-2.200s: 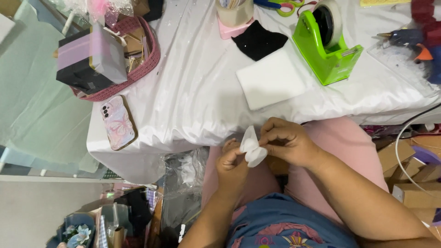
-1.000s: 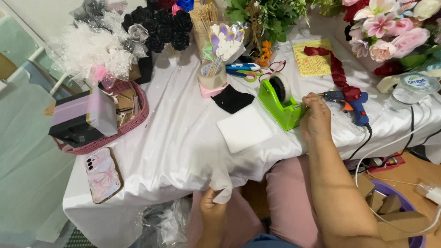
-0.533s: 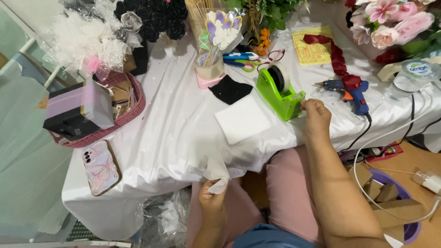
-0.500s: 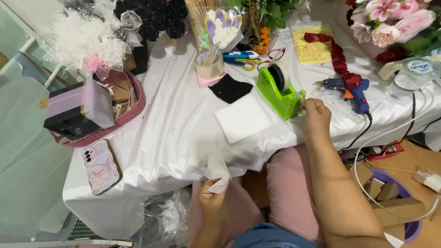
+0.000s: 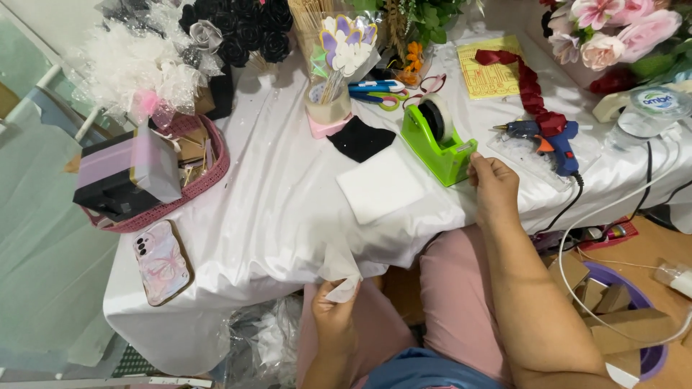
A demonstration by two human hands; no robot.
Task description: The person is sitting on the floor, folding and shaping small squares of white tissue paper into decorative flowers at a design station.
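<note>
Now, step in hand: the right hand (image 5: pixel 494 180) is at the cutter end of the green tape dispenser (image 5: pixel 440 140), so I judge that a piece of tape is being taken while the left hand (image 5: pixel 335 313) keeps a folded white piece (image 5: pixel 340 277) ready.

How to do it well: pull the tape straight toward the body, then press it down against the cutter edge so it tears clean. The dispenser stands near the table edge, so a gentle pull is better than a jerk. Keep the white piece pinched at its fold so it does not open.

Right fingers: curled close together, thumb and forefinger meeting at the front tip of the dispenser. The tape end itself is too small to see, so I cannot tell if they hold it already.

Left fingers: closed in a pinch on the lower corner of the white piece, which stands up in front of the white tablecloth (image 5: pixel 274 209), just below the table edge, above the lap.

Nearby things: a white square sheet (image 5: pixel 378 189) lies just beside the dispenser, a black cloth piece (image 5: pixel 360 138) behind it. A blue glue gun (image 5: pixel 548 137) lies to the right, apart from the hand. A phone in a pink case (image 5: pixel 162 261) lies at the left edge of the table.
</note>
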